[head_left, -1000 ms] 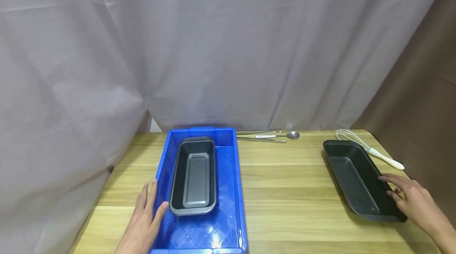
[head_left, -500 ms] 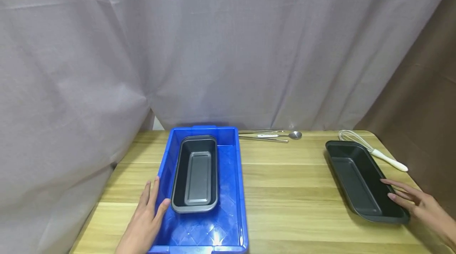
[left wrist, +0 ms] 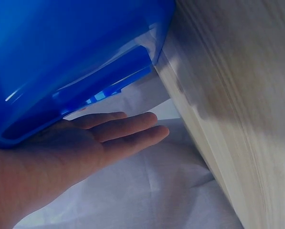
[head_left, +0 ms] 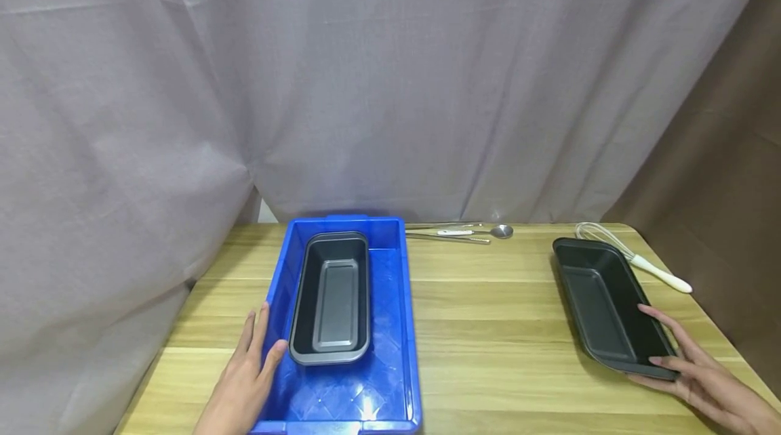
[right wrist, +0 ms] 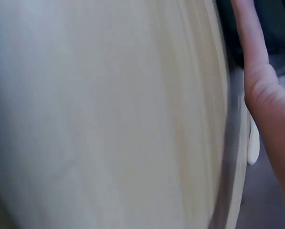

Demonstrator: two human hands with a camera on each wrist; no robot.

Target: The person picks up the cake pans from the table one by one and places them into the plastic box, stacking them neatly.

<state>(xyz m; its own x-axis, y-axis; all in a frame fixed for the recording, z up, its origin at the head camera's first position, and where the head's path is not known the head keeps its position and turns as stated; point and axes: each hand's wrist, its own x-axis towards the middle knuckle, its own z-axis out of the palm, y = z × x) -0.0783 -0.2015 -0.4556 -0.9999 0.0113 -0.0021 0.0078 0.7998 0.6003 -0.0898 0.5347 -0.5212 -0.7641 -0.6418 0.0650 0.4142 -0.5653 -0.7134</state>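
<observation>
A dark loaf pan point(head_left: 592, 299) lies on the right of the wooden table in the head view. My right hand point(head_left: 702, 374) grips its near right corner, with one finger reaching over the side wall and others at the near end. In the right wrist view, a straight finger point(right wrist: 252, 36) runs along the dark pan. My left hand point(head_left: 241, 381), fingers extended, rests against the left side of a blue plastic bin point(head_left: 415, 354). The left wrist view shows its palm under the bin's rim. Inside the bin sits a second, greyer loaf pan point(head_left: 338, 303).
A whisk point(head_left: 659, 272) with a white handle lies beyond the dark pan, near the table's right edge. Along the back lie a spoon point(head_left: 502, 232) and several thin metal utensils point(head_left: 464, 240), partly behind the bin. Grey curtain point(head_left: 427, 83) hangs behind the table point(head_left: 488, 326).
My right hand has shifted from the dark pan's right side to its near right corner, and that end of the pan has swung slightly left. The left hand stays at the bin.
</observation>
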